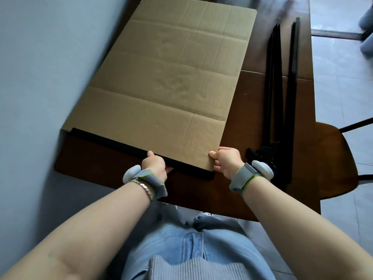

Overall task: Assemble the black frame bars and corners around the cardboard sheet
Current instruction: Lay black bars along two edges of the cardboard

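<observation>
Flat brown cardboard sheet (165,81) lying on dark wooden table (101,164). Left hand (154,164) gripping long black frame bar (113,142), which is sitting along the sheet's near edge. Right hand (227,161) pinching the sheet's near right corner. Spare black bars (282,87) lying at right.

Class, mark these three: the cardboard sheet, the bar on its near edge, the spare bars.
cardboard sheet (165,77), head view, its middle panel.
bar (113,142), head view, its left half.
spare bars (292,77), head view, mid-length of the rightmost bar.
</observation>
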Motion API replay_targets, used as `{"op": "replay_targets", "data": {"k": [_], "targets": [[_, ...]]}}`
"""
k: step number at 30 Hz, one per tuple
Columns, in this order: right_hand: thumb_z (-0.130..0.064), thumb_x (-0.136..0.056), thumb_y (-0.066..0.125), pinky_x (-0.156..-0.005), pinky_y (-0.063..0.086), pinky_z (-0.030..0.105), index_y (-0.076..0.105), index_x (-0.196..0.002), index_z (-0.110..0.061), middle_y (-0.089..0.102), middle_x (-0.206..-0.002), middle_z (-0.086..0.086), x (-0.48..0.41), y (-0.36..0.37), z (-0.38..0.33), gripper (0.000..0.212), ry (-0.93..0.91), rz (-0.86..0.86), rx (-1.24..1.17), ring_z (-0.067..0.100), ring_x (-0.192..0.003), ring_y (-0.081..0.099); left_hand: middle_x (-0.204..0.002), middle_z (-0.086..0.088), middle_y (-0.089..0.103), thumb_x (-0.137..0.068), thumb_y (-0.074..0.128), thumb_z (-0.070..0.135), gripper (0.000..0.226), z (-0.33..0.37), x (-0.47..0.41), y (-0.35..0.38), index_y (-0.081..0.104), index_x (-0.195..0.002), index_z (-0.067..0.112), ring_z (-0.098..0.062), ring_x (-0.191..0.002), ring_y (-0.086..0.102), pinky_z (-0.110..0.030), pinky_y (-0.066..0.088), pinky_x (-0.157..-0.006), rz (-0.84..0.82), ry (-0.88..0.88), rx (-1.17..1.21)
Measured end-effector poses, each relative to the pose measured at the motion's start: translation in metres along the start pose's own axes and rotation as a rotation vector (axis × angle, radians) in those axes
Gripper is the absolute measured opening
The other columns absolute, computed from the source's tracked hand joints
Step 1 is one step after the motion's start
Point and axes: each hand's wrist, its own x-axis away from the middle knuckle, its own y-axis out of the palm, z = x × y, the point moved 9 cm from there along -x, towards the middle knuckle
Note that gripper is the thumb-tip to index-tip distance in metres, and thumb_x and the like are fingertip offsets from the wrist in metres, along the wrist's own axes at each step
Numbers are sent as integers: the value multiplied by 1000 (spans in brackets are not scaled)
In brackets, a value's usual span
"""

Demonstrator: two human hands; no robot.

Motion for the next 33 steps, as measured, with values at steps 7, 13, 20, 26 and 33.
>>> {"op": "replay_targets", "data": {"k": [7,13,20,26,33], "targets": [[8,-88,54,-76,51,40,44,-130,-4,55,-126,19,-2,0,1,45,6,9,-10,33,-113,59,-131,-15,54,-100,32,41,55,11,-5,-7,42,-135,0,-33,-111,59,-41,54,-86,16,35,-8],[7,-88,55,-76,50,39,44,-130,-4,56,-126,18,-3,-1,4,45,0,19,-20,31,-112,60,-129,-13,54,-100,29,43,56,13,-3,-8,43,-134,1,-33,-108,59,-39,55,-84,25,56,-33],[4,-90,53,-83,51,40,46,-129,-3,58,-125,17,-4,-6,10,40,-8,20,-13,30,-111,60,-114,-19,52,-100,40,32,39,-31,34,28,45,-123,0,-30,-80,58,-46,51,-77,-218,-28,120],[4,-91,52,-86,51,41,48,-127,-2,58,-112,12,-3,-6,8,37,-9,-8,9,31,-114,58,-111,-11,45,-101,39,32,48,-29,37,25,44,-130,-5,-30,-93,52,-38,52,-73,-84,14,119],[5,-90,54,-83,51,41,45,-129,-2,59,-119,16,-6,-3,8,41,-14,-1,-4,31,-113,59,-135,-16,48,-100,40,33,49,-17,32,18,42,-133,-3,-28,-69,58,-41,58,-63,-100,14,96]]}}
